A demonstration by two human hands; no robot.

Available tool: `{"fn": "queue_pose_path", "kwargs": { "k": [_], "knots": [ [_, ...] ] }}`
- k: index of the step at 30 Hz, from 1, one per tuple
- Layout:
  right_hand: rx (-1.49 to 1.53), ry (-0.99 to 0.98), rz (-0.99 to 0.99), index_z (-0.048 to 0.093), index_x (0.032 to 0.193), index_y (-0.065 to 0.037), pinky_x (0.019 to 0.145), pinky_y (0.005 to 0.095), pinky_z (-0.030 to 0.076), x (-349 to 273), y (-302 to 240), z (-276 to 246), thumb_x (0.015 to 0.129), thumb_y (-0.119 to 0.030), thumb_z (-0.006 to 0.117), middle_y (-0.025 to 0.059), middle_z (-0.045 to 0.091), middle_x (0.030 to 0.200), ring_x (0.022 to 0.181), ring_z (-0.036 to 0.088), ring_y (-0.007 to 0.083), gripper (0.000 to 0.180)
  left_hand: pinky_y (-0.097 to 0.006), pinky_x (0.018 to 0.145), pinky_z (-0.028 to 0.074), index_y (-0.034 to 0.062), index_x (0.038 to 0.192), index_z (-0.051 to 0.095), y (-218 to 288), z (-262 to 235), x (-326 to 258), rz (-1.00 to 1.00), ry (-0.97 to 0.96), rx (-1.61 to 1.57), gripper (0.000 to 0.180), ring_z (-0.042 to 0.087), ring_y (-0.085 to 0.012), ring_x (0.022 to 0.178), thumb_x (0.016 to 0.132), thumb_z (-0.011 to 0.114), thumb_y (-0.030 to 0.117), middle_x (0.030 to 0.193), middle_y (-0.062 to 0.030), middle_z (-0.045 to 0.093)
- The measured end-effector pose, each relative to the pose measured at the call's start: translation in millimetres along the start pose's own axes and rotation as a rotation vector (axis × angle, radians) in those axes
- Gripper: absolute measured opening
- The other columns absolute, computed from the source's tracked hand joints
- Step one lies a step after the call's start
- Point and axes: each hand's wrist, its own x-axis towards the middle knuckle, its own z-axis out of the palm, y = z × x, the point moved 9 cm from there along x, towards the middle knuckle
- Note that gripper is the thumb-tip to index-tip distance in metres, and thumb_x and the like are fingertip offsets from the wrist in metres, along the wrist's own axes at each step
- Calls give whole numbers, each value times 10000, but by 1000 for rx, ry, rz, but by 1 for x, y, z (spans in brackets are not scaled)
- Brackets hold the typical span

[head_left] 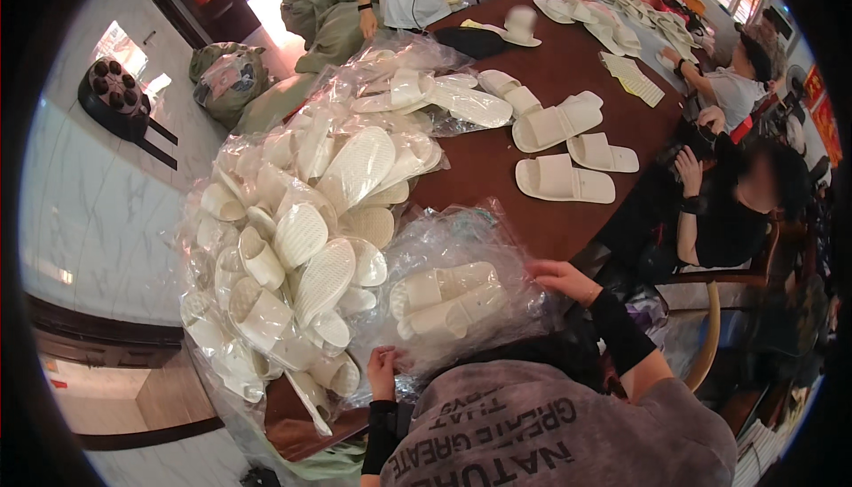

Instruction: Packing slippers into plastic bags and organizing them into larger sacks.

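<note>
A pair of cream slippers [448,299] lies side by side inside a clear plastic bag [524,309] on the table just in front of me. At the bag's near left edge, my left hand [383,372] has its fingers curled in on the film. My right hand [565,281] reaches to the bag's right edge, fingers stretched out and touching the plastic. Left of this bag rises a big heap of bagged cream slippers [324,274]. Unbagged slippers [564,178] rest on the brown table [479,181] beyond the bag.
More slippers [612,34] line the table's far side, near a striped, pale yellow sheet-like item [632,79]. Other people sit along the right edge, and one stands at the far end. Full green sacks [229,83] stand on the floor at the far left. A chair [710,336] is at right.
</note>
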Motion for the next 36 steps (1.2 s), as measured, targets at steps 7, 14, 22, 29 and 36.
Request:
{"fn": "queue_pose_path", "kwargs": {
  "k": [7,14,22,29,36],
  "knots": [
    [672,273,8,515,1203,-37,748,369,542,0,65,-40,855,-43,529,119,632,1072,830,637,207,348,-289,566,544,7,1101,552,9,5,-5,-45,20,-43,209,675,-200,694,975,458,145,926,-140,685],
    [199,-188,124,582,1205,-41,759,297,517,21,30,36,873,-121,606,66,638,1056,840,629,154,343,-269,583,541,11,1096,566,-6,0,-6,-44,-27,-50,219,669,-176,717,973,469,165,958,-120,680],
    [197,-243,-44,475,1354,-66,749,245,502,58,23,28,926,-225,582,57,659,1015,868,618,137,469,-243,517,506,21,1058,547,-26,6,8,34,-13,-13,148,653,-141,713,944,487,93,902,-103,699],
    [702,-163,110,500,1307,12,768,300,520,78,8,43,962,-230,522,75,629,1079,949,611,164,422,-230,503,486,21,1058,551,-8,6,6,10,44,10,156,648,-130,707,947,496,116,888,-101,702],
    [722,-266,178,515,1281,12,940,368,457,63,43,39,923,-216,547,99,591,1171,1049,581,210,426,-250,447,463,28,908,552,-9,-25,-1,220,208,99,104,602,-111,602,943,518,120,803,-90,665]
  ]
}}
